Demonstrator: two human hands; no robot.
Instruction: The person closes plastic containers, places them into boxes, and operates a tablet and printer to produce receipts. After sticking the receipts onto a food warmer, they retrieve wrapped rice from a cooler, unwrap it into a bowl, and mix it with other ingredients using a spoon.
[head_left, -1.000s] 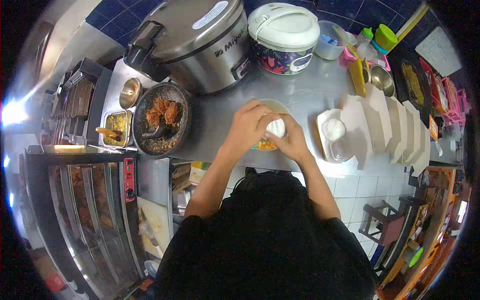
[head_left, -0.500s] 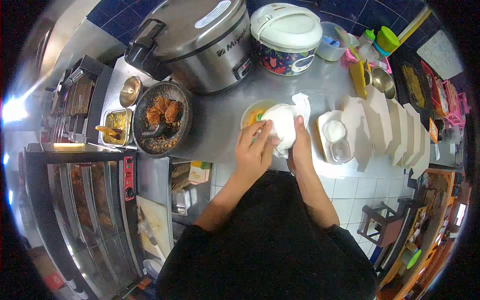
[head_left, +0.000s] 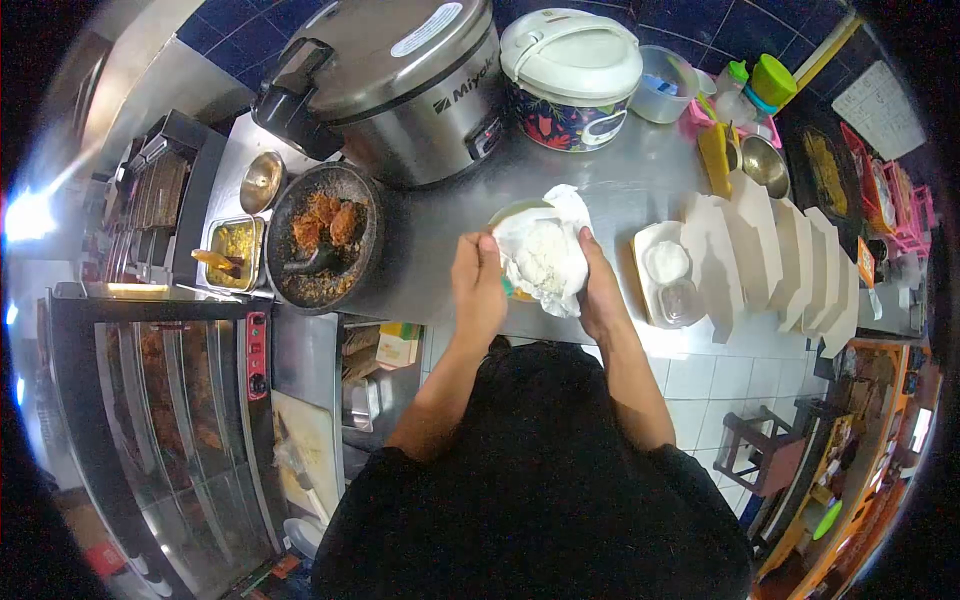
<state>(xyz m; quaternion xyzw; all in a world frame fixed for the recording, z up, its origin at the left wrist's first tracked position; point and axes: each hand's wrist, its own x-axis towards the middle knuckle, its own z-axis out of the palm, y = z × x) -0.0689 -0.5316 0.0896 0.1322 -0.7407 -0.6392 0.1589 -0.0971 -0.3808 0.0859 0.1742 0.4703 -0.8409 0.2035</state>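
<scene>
Between my hands is a ball of white rice (head_left: 545, 256) lying in an opened white wrapper (head_left: 570, 210), which looks like thin paper or cloth. My left hand (head_left: 478, 288) pinches the wrapper's left edge between thumb and fingers. Along the right side, my right hand (head_left: 600, 290) grips the wrapper with the thumb on top, its other fingers mostly hidden. Just behind and under the wrapper shows the rim of a bowl (head_left: 512, 212), mostly covered. Something green peeks out near my left fingers, too small to name.
A stone mortar (head_left: 370, 235) with fried pieces stands left, beside a metal tray (head_left: 262, 240). A large steel rice cooker (head_left: 420, 130) and a smaller white-lidded cooker (head_left: 570, 80) stand behind. Open cardboard boxes (head_left: 750, 250) line the right, the nearest holding a white round and a clear cup (head_left: 679, 302).
The wrapper, folded over before, now lies open and shows the rice. My left hand has moved left from on top of the bundle to its edge; my right hand stays at the right side.
</scene>
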